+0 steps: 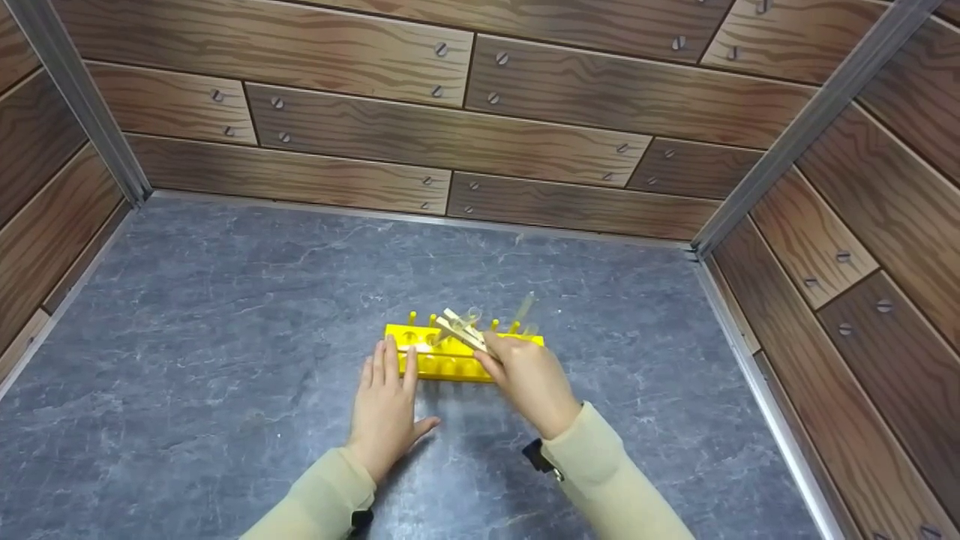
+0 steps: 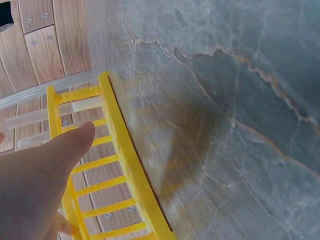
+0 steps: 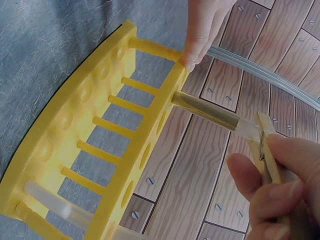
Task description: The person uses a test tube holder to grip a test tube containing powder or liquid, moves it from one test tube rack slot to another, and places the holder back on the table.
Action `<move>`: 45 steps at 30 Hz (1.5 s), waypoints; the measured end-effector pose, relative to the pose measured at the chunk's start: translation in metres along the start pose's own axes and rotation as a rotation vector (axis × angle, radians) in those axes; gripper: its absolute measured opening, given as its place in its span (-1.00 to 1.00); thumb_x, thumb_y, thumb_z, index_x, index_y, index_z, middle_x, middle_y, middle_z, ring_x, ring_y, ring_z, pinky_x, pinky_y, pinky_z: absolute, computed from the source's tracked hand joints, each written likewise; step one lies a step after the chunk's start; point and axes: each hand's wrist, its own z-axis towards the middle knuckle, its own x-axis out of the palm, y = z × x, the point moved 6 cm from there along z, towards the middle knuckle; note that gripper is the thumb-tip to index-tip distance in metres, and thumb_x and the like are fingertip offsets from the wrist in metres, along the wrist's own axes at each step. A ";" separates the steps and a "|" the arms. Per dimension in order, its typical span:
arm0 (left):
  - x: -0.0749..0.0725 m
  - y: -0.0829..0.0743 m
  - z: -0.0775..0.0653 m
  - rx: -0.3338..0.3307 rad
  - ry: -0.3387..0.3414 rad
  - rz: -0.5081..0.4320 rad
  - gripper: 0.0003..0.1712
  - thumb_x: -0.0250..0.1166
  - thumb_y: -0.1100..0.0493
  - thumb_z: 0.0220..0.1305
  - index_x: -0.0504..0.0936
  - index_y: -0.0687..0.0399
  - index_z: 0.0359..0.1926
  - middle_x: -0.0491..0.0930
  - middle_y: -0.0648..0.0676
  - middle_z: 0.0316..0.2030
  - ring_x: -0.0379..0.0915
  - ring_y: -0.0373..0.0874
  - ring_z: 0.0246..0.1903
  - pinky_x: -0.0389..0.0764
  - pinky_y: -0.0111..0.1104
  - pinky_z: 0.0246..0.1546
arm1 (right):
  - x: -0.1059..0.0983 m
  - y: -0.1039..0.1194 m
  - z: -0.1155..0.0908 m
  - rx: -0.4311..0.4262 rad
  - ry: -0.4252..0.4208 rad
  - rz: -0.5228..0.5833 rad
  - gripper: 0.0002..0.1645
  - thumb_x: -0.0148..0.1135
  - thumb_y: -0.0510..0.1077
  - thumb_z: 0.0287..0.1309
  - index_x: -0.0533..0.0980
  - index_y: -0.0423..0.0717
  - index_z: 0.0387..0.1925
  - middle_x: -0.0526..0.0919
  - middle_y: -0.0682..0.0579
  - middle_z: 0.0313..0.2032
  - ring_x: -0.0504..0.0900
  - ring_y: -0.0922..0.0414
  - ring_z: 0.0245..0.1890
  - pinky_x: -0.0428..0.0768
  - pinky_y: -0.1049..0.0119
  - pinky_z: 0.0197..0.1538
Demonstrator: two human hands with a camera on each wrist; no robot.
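Observation:
A yellow test tube rack point(image 1: 457, 369) stands on the grey marbled surface. My left hand point(image 1: 384, 409) rests its straight fingers on the rack's left end, its thumb point(image 2: 82, 134) spread away. My right hand point(image 1: 531, 379) grips a wooden test tube clamp point(image 1: 461, 330), fingers curled round its handles. Near its mouth, the clamp's jaws pinch a clear test tube point(image 3: 207, 111). The tube slants, and its bottom end is right at a hole in the rack's top plate, near the left hand. Another clear tube point(image 1: 526, 306) stands in the rack's right end, with something white point(image 3: 47, 199) at its bottom.
Wood-patterned panels point(image 1: 360, 135) wall the back and both sides. Metal strips point(image 1: 315, 210) run along the foot of the walls. Thin yellow pegs point(image 1: 412, 319) stick up behind the rack's top plate.

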 end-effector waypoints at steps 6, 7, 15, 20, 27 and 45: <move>0.001 0.000 0.001 0.002 0.005 0.003 0.23 0.12 -0.54 -0.04 0.10 0.28 0.38 -0.02 0.50 0.32 -0.06 0.30 0.32 0.10 0.00 0.28 | -0.002 0.000 0.000 0.002 -0.007 -0.004 -0.80 0.19 -0.05 0.21 0.57 -0.10 -0.28 0.60 0.08 -0.52 0.40 0.24 -0.65 0.46 0.38 -0.55; 0.001 0.000 0.001 0.003 0.008 0.004 0.23 0.11 -0.54 -0.04 0.10 0.28 0.39 -0.03 0.50 0.32 -0.07 0.30 0.32 0.09 0.00 0.28 | -0.002 0.000 -0.001 0.002 -0.009 -0.002 -0.81 0.19 -0.05 0.21 0.56 -0.10 -0.29 0.59 0.09 -0.53 0.39 0.25 -0.65 0.45 0.38 -0.55; 0.001 0.001 0.001 0.001 0.008 0.015 0.23 0.10 -0.54 -0.03 0.09 0.28 0.39 -0.03 0.50 0.32 -0.08 0.30 0.32 0.09 0.00 0.29 | -0.006 0.001 -0.001 -0.010 -0.045 -0.012 -0.82 0.19 -0.07 0.22 0.45 -0.05 -0.44 0.43 0.16 -0.64 0.29 0.24 -0.69 0.34 0.41 -0.60; 0.001 0.001 0.000 0.002 -0.009 0.039 0.23 0.11 -0.55 -0.05 0.12 0.28 0.38 0.00 0.49 0.32 -0.05 0.28 0.32 0.12 -0.02 0.28 | -0.007 0.002 -0.002 -0.011 -0.053 -0.023 -0.81 0.19 -0.07 0.21 0.43 -0.04 -0.45 0.36 0.18 -0.66 0.27 0.23 -0.70 0.31 0.41 -0.63; 0.000 0.001 0.000 0.003 -0.028 0.058 0.23 0.11 -0.56 -0.06 0.14 0.27 0.37 0.02 0.49 0.31 -0.03 0.28 0.31 0.14 -0.03 0.27 | -0.009 -0.002 -0.003 0.007 -0.052 -0.020 -0.85 0.20 -0.09 0.20 0.48 -0.07 -0.40 0.39 0.17 -0.65 0.27 0.25 -0.70 0.31 0.44 -0.64; 0.000 -0.002 -0.001 0.001 -0.009 0.053 0.24 0.10 -0.56 -0.05 0.10 0.27 0.38 -0.01 0.49 0.32 -0.05 0.28 0.32 0.12 -0.03 0.28 | -0.010 -0.009 -0.007 0.063 -0.018 -0.040 -0.74 0.16 -0.06 0.23 0.58 -0.18 -0.21 0.60 0.04 -0.54 0.42 0.22 -0.69 0.38 0.44 -0.64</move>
